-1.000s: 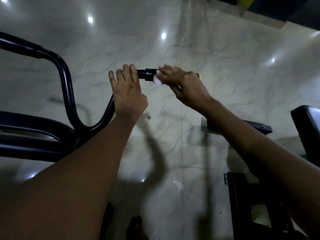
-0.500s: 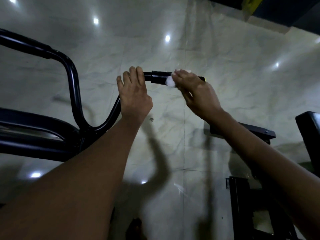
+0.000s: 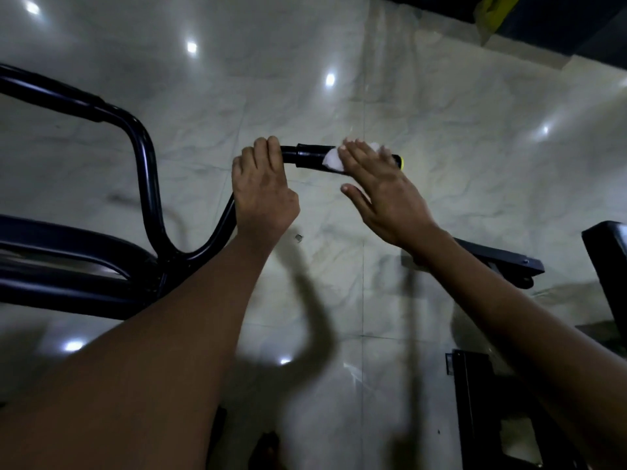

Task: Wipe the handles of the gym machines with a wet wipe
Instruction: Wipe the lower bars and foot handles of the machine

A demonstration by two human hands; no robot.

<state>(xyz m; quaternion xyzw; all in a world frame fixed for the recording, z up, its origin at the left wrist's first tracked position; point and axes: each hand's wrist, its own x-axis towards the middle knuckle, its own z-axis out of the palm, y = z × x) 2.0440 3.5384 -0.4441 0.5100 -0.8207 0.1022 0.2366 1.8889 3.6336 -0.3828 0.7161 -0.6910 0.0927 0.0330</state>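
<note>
A black gym machine handle (image 3: pixel 310 157) with a rubber grip and a yellow end cap (image 3: pixel 401 162) sticks out to the right from a bent black tube frame (image 3: pixel 149 184). My left hand (image 3: pixel 263 195) grips the bare tube just left of the grip. My right hand (image 3: pixel 380 188) lies over the grip's right half, fingers stretched fairly flat and thumb apart, pressing a white wet wipe (image 3: pixel 332 161) against the grip. Only the wipe's edges show, beside and beyond my fingers.
The floor is glossy pale marble tile (image 3: pixel 441 113) with light reflections. A thick black machine arm (image 3: pixel 68 262) runs at the left. A black bench base (image 3: pixel 502 262) and a black pad (image 3: pixel 610 266) are at the right, more black frame (image 3: pixel 485 412) at lower right.
My right hand has slid along the grip toward the yellow end with the wipe, and its fingers have flattened out. My left hand keeps its hold on the tube.
</note>
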